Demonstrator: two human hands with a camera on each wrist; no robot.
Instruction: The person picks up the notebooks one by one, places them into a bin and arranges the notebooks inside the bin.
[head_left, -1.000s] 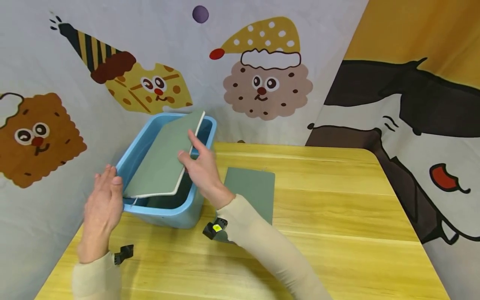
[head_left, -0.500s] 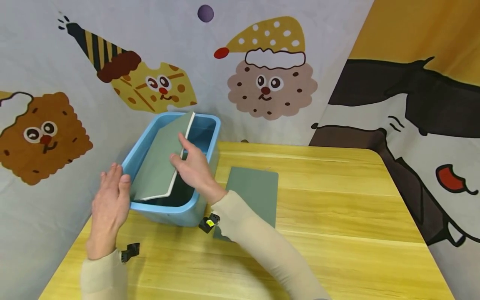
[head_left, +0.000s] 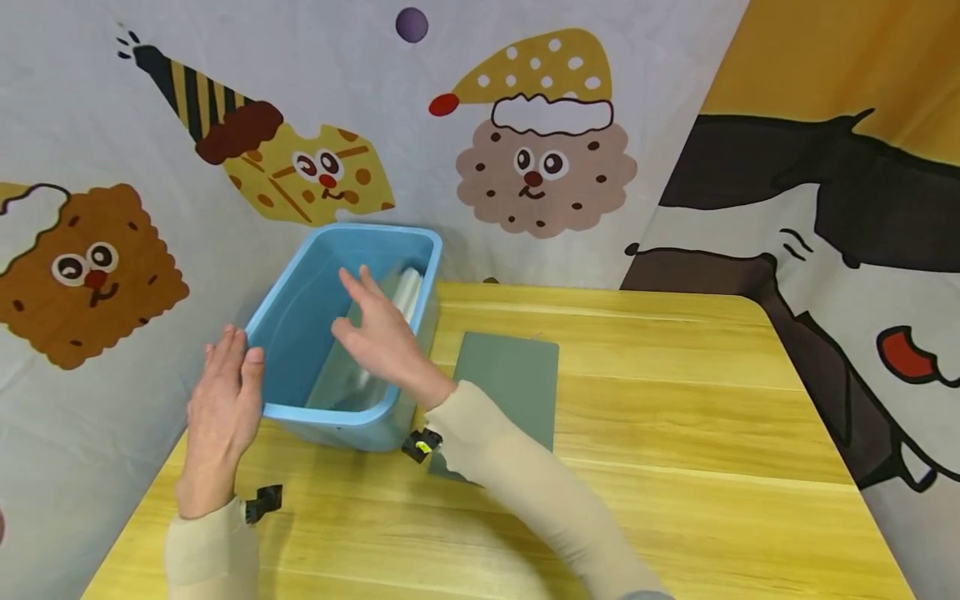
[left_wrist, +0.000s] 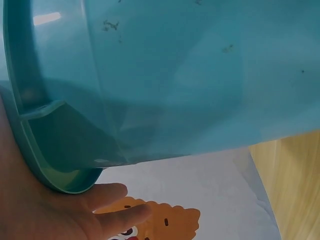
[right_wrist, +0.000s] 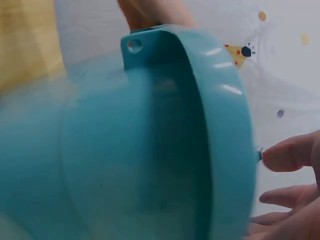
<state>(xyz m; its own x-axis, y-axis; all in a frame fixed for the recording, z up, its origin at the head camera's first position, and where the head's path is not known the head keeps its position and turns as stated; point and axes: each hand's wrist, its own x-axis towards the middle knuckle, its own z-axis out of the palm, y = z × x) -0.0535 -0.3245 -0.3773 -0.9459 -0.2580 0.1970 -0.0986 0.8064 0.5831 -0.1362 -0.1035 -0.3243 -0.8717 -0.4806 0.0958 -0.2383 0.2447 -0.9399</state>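
The blue plastic bin stands on the table at the left. Against its left front rim rests my left hand, fingers straight; the left wrist view shows the rim by the thumb side of that hand. Above the bin's opening is my right hand, fingers spread and holding nothing. Below it, inside the bin, lies a green-covered notebook, partly hidden by the hand. Another flat green notebook lies on the table right of the bin, its lower left covered by my right forearm.
The wooden table extends to the right of the bin. A cloth with cartoon prints hangs behind and along the left side, close to the bin. Each wrist carries a small black device.
My right hand has let go of the notebook, which has dropped from a slant across the opening down into the bin. The left hand stays at the rim.
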